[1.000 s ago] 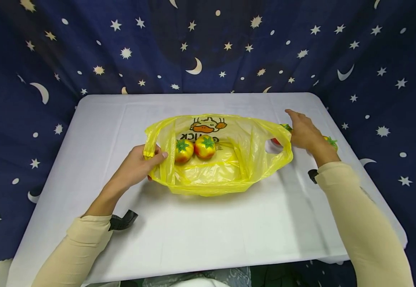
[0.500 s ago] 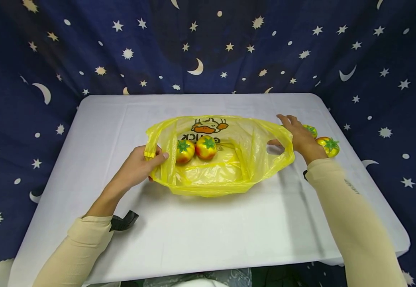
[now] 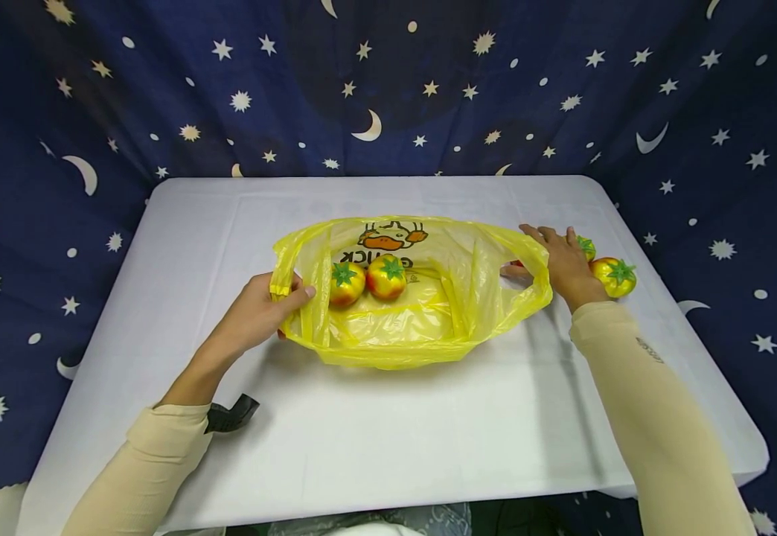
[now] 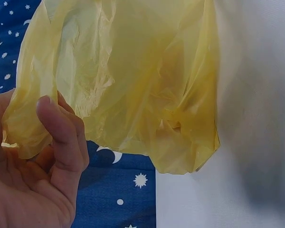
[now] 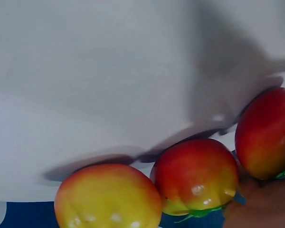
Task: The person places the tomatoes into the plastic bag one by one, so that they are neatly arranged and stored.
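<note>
My left hand [image 3: 254, 309] grips the left handle of a yellow plastic bag [image 3: 388, 339] with a printed duck. Through its wide mouth I see two red-and-yellow tomatoes, a left one [image 3: 346, 285] and a right one [image 3: 386, 278]. Beyond the bag's right handle, my right hand [image 3: 559, 264] has thumb and fingers around another tomato [image 5: 268, 135], mostly hidden in the head view. Its fingertips are out of sight in the right wrist view. Two more tomatoes, one [image 5: 197, 178] in the middle and a yellower one [image 5: 109, 197], sit beside it on the table.
A white cloth covers the table [image 3: 375, 439], which has rounded corners. Dark blue curtains [image 3: 295, 89] with stars and moons hang behind it and at its sides. The right handle of the bag stands close to my right hand.
My right hand has moved left and nearer to me, coming around the tomato by the bag's right handle. The other two tomatoes have come into view. My left hand and the bag have stayed put.
</note>
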{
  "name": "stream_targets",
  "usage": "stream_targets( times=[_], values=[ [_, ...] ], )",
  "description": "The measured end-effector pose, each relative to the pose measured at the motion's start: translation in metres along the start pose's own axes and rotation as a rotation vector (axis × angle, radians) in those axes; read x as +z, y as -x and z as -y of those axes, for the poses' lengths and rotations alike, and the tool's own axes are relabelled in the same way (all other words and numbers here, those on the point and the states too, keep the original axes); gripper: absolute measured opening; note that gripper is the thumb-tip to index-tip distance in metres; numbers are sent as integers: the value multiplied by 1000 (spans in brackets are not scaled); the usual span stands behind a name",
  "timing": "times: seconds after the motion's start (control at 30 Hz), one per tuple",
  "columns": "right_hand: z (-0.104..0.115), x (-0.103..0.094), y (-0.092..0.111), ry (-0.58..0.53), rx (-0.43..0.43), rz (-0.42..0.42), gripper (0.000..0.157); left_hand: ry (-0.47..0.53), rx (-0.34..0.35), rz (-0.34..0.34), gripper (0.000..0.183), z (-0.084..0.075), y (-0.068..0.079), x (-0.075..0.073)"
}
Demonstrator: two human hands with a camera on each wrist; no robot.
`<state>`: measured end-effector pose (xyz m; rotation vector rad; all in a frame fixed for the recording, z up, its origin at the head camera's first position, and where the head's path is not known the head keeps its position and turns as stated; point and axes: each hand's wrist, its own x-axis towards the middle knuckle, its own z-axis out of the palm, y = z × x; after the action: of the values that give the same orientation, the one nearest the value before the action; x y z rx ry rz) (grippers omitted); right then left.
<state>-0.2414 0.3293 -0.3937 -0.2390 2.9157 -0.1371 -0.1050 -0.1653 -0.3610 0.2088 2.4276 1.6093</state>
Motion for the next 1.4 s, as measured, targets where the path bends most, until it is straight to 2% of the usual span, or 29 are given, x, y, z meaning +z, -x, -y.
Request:
stream_targets(
  times=[0.27, 0.4, 0.53, 0.63, 0.73, 0.97, 1.2, 1.3, 1.4],
  values=[
    [-2, 4, -2, -5, -5, -51, 95, -18, -5, -14, 26, 0, -1, 1],
    [0, 3, -2, -15, -44, -88, 89, -16, 0, -13, 26, 0, -1, 1],
    [4, -1, 1, -109, -71, -138, 75, -17, 2, -13, 26, 0, -1, 1],
    [9, -8, 2, -211, -46, -133, 64, -17, 2, -13, 26, 0, -1, 1],
    [14, -14, 1, -278, -26, -116, 60, -16, 2, -12, 26, 0, 0, 1],
    [20, -28, 3, -397, -31, -142, 64, -16, 4, -11, 26, 0, 0, 1],
    [30, -47, 14, -561, 48, -154, 74, -9, 11, -11, 25, 1, 0, 1],
    [35, -57, 20, -597, 64, -176, 81, -6, 13, -11, 25, 1, 0, 1],
    [41, -68, 27, -609, 61, -214, 80, -7, 10, -11, 25, 1, 0, 1]
  ],
)
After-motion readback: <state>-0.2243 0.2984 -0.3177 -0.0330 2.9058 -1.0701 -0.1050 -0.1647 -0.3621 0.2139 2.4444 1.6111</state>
